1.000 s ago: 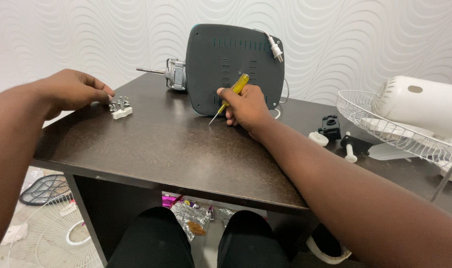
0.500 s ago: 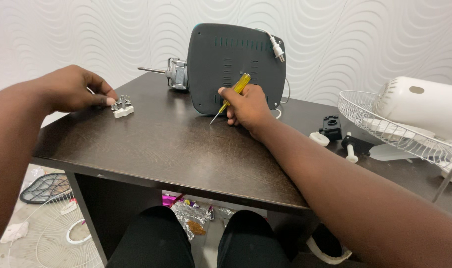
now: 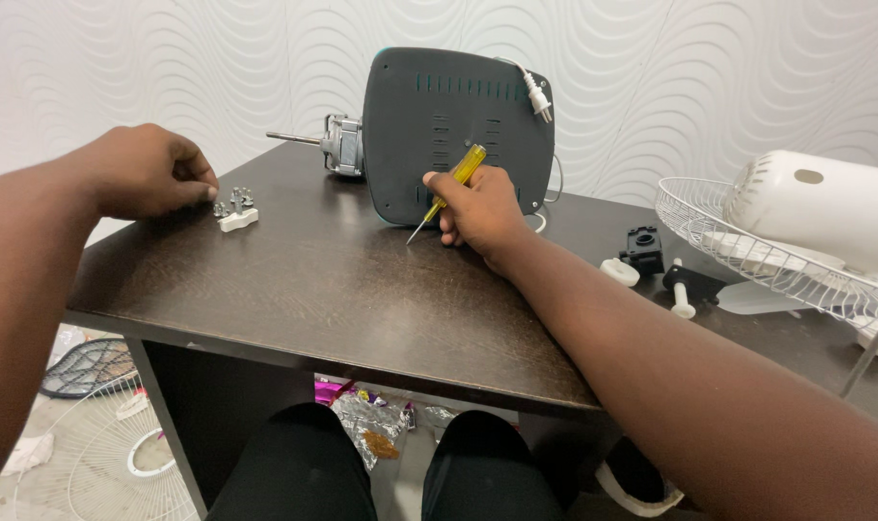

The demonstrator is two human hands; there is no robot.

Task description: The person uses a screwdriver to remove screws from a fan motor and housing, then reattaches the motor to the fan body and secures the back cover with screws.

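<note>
My right hand [image 3: 479,210] grips a yellow-handled screwdriver [image 3: 450,185], its tip pointing down at the dark brown table [image 3: 313,289] in front of an upright dark grey fan base [image 3: 458,130]. A metal motor with a shaft [image 3: 328,145] sticks out behind the base's left side. My left hand [image 3: 145,172] rests at the table's left edge, fingers pinched together and touching a small white bracket with a few screws [image 3: 234,210]. Whether a screw is between the fingertips is hidden.
A white wire fan guard [image 3: 747,246] with a white fan housing [image 3: 815,207] lies at the right. Small black and white parts [image 3: 651,260] sit beside it. A white plug and cord [image 3: 535,96] hang over the base. Another guard [image 3: 92,425] and foil wrappers [image 3: 362,420] lie on the floor.
My left hand has slid slightly left, off the white bracket, which now shows beside my fingertips. My right hand and the screwdriver have stayed in place.
</note>
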